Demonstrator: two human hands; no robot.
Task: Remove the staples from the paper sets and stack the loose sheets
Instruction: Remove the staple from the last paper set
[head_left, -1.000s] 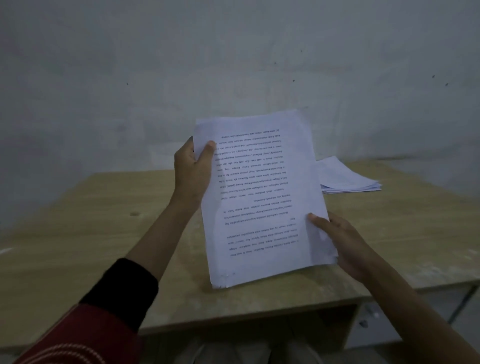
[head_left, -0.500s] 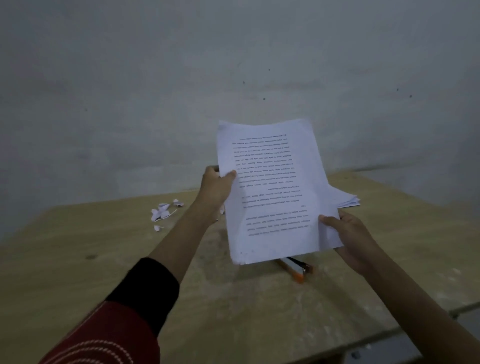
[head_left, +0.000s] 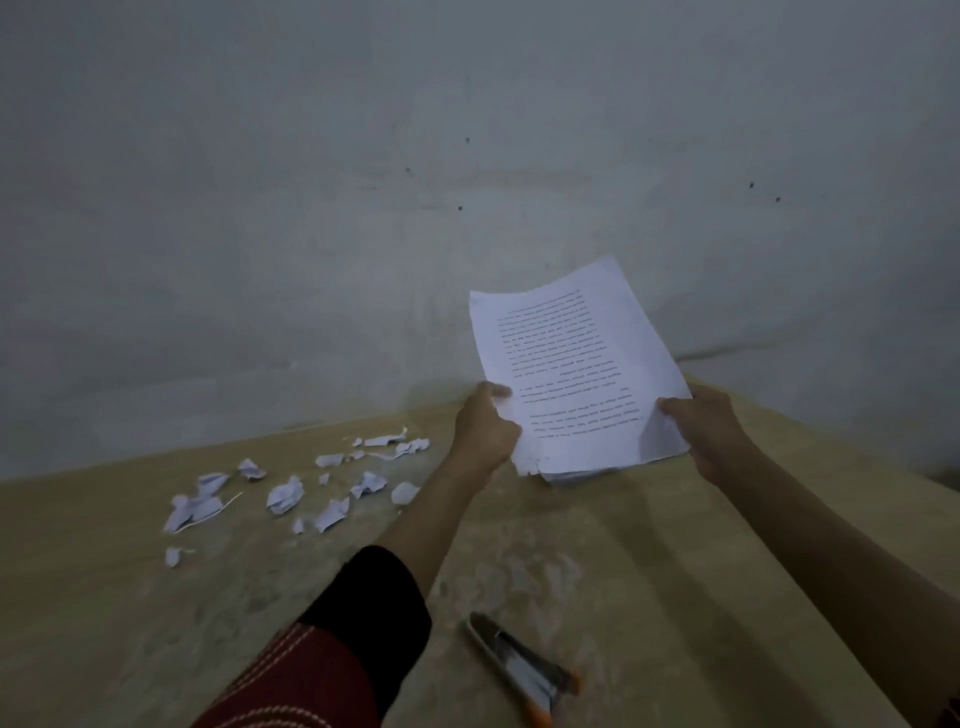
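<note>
Stacking step, I judge: the left hand (head_left: 485, 431) and right hand (head_left: 701, 426) each pinch 1 side of the sheets (head_left: 576, 374), held over the table's (head_left: 156, 623) far right. Their long axis runs away from the person, far edge tilted up toward the wall (head_left: 311, 208), print upside down. Next: lay them flat, edges squared.

Head-worn view, forward-down over near table (head_left: 130, 597)
</note>
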